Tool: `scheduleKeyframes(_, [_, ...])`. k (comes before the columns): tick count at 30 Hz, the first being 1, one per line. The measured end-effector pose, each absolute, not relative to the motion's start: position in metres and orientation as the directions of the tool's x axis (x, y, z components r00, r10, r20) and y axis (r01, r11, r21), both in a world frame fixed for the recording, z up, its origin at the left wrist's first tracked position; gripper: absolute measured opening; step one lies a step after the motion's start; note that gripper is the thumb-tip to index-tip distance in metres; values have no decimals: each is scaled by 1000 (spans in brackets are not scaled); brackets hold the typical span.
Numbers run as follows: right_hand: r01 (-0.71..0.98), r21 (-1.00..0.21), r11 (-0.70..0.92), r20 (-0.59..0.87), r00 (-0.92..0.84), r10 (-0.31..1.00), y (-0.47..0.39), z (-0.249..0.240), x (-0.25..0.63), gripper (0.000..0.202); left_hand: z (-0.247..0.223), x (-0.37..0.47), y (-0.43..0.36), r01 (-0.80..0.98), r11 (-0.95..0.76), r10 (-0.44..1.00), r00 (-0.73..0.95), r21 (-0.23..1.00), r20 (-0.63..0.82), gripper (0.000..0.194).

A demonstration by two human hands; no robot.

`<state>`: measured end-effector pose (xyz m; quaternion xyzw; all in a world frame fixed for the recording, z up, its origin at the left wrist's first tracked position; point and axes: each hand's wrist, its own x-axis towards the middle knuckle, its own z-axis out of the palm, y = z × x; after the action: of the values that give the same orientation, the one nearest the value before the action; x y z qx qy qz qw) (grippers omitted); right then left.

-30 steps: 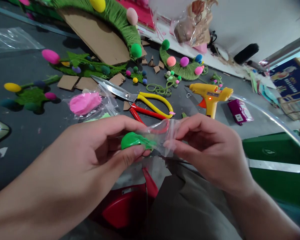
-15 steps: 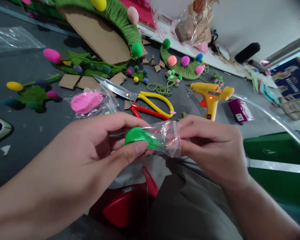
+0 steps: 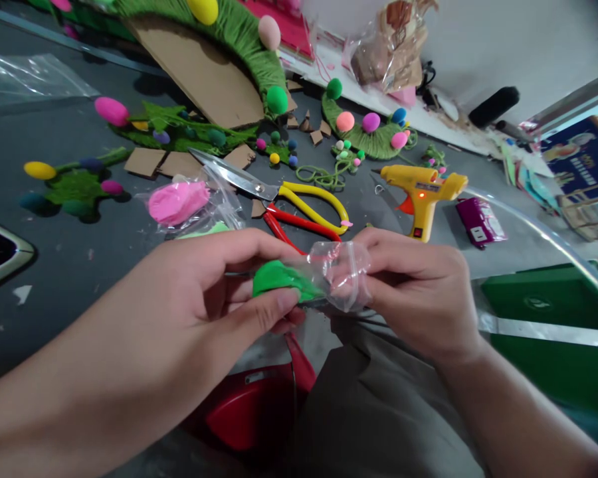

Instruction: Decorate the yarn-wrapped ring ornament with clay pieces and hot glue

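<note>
A small clear bag [image 3: 319, 269] with green clay [image 3: 278, 277] inside is stretched between my hands, above the table's near edge. My left hand [image 3: 214, 292] pinches the clay end, thumb in front and fingers behind. The zip end on the right is gripped by my right hand [image 3: 408, 285], its fingertips partly behind or within the plastic. Just beyond my hands lie scissors [image 3: 266, 192] with one yellow and one red handle. Pink clay [image 3: 178, 202] in a clear bag rests beyond my left hand, beside a pale green piece [image 3: 206, 230].
A yellow glue gun [image 3: 421, 189] with a lit red light stands beyond my right hand. Green yarn wreaths [image 3: 366, 139] with coloured balls, cardboard scraps [image 3: 144, 161] and a purple packet [image 3: 480, 222] lie on the grey table [image 3: 80, 265]. A green box [image 3: 548, 302] is at the right.
The zip end of the bag has crumpled and folded toward my right fingers. The view has shifted slightly, showing more of the pale green piece. Both hands keep their hold.
</note>
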<state>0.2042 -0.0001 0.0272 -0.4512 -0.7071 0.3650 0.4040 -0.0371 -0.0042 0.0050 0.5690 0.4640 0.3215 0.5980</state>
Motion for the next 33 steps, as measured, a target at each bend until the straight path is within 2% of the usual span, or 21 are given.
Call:
scheduleKeyframes(7, [377, -825, 422, 320, -305, 897, 0, 27, 212, 22, 19, -40, 0, 169, 296, 868, 364, 940, -338, 30])
scheduleKeyframes(11, [423, -797, 431, 321, -309, 895, 3, 28, 214, 11, 15, -42, 2, 133, 260, 897, 333, 956, -290, 27])
scheduleKeyframes(16, [448, -787, 423, 282, -349, 894, 4, 27, 212, 24, 8, -38, 5, 81, 245, 916, 307, 966, -258, 24])
scheduleKeyframes(20, [445, -835, 323, 209, -287, 935, 3, 27, 210, 20, 10, -34, 5, 81, 278, 903, 317, 957, -289, 19])
scheduleKeyframes(24, [391, -869, 303, 235, -213, 948, 3, 25, 210, 13, 13, -32, 5, 75, 319, 886, 331, 945, -326, 16])
scheduleKeyframes(27, [362, -877, 317, 240, -242, 940, 3, 23, 212, 22, 14, -34, 5, 72, 328, 884, 328, 942, -333, 17])
scheduleKeyframes(29, [349, -877, 331, 249, -259, 933, 2, 23, 213, 28, 14, -36, 4, 72, 301, 892, 330, 951, -308, 17])
scheduleKeyframes(33, [382, -844, 376, 289, -267, 919, 1, 25, 213, 24, 13, -38, 6, 96, 226, 924, 293, 969, -245, 18])
